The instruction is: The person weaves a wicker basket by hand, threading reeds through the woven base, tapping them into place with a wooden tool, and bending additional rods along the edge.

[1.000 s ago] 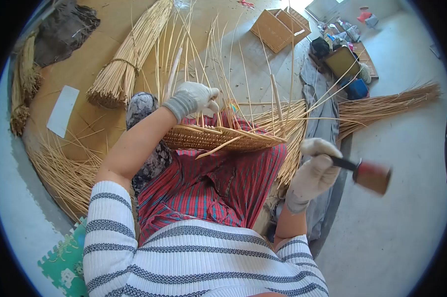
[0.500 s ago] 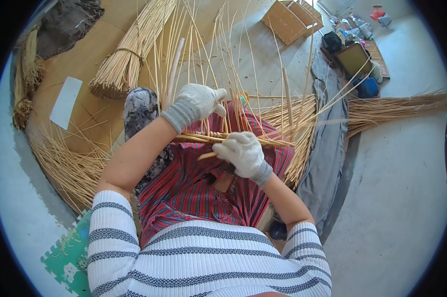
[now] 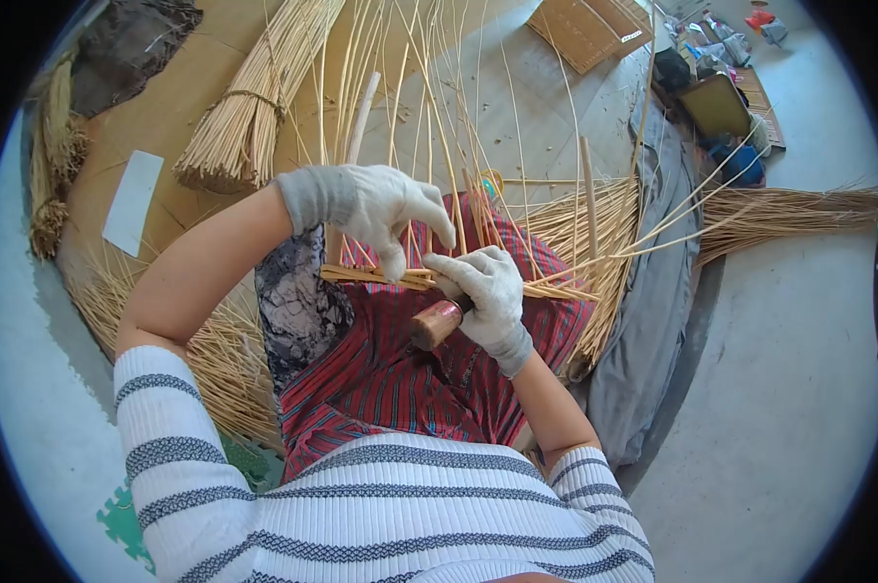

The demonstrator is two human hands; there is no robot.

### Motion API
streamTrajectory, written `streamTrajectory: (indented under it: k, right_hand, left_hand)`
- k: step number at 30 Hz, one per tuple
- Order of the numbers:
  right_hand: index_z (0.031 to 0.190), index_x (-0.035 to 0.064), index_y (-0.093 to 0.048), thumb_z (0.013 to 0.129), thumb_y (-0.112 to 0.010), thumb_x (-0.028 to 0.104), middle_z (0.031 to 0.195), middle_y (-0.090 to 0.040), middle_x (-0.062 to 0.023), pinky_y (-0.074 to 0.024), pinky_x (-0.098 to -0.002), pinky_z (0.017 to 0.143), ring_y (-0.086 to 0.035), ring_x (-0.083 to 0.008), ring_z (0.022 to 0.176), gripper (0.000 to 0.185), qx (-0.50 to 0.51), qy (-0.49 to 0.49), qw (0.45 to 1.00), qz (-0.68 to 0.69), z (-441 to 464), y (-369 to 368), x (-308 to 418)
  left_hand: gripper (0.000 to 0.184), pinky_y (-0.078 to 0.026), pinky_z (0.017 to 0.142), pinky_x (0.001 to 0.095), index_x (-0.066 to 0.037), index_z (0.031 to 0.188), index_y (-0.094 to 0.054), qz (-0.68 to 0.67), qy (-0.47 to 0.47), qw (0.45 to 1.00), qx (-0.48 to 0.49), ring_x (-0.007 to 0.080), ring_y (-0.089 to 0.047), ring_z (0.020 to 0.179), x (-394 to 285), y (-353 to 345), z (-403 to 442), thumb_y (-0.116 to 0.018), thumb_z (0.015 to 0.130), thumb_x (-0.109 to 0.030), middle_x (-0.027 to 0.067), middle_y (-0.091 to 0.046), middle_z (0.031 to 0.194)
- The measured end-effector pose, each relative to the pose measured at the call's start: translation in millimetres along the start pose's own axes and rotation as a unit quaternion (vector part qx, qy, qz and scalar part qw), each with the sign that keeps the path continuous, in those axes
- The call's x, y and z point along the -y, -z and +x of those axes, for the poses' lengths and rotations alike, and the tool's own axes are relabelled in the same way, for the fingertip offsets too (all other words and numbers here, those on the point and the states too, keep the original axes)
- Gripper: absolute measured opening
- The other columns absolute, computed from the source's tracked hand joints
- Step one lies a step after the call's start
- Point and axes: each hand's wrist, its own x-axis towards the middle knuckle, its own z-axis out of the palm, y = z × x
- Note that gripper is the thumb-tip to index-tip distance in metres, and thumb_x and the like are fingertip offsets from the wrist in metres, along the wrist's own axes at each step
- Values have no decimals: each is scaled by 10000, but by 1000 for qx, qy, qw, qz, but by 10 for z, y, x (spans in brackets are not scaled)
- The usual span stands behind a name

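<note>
White gloves with grey cuffs cover both hands. My left hand is over the left part of a woven wicker piece, its thumb and fingers apart around the upright rods. My right hand is closed on a tool with a wooden end, which points down and left below the woven edge. Its fingertips are beside the rods near my left hand. Long thin rods rise from the piece, which lies across a red striped cloth on my lap.
A tied bundle of rods lies at the upper left, with loose rods below it. More rods lie at the right beside a grey cloth. A cardboard box and a blue container stand farther back.
My right hand has swung in from the right with the tool and now is close to my left hand. My left hand has opened wider and its elbow has moved out to the left.
</note>
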Motion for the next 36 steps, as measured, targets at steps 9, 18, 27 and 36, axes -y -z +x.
streamTrajectory:
  k: [9,18,27,36]
  right_hand:
    - [1028,135,-720,712,-762,122,781,-641,-25,-451,-365,709,-585,-250,713,319,-5,-36,991,131,83,168,-8]
    - [939,137,-702,717,-759,154,725,-594,-25,-415,-375,678,-557,-233,678,230,-80,-10,996,29,73,-29,20]
    - [943,185,-706,748,-758,150,726,-572,13,-391,-370,710,-552,-213,720,205,-42,-17,998,-42,66,-58,115]
    - [960,183,-704,742,-771,131,726,-618,26,-401,-369,701,-572,-207,695,234,-11,-5,997,-78,84,-100,101]
  left_hand:
    - [344,-542,730,399,-157,1044,-636,170,-74,980,-69,300,-655,895,10,-348,119,-756,776,-335,54,-629,984]
    - [189,-547,682,409,-175,991,-619,221,-52,955,-190,294,-668,796,129,-609,117,-664,820,-243,36,-624,908]
    - [351,-559,796,409,-160,1184,-572,226,46,940,-251,309,-680,943,106,-660,117,-629,840,-119,101,-625,1040]
    - [379,-560,784,405,-190,1224,-561,224,39,931,-287,299,-678,940,136,-665,134,-639,855,-227,77,-619,1049]
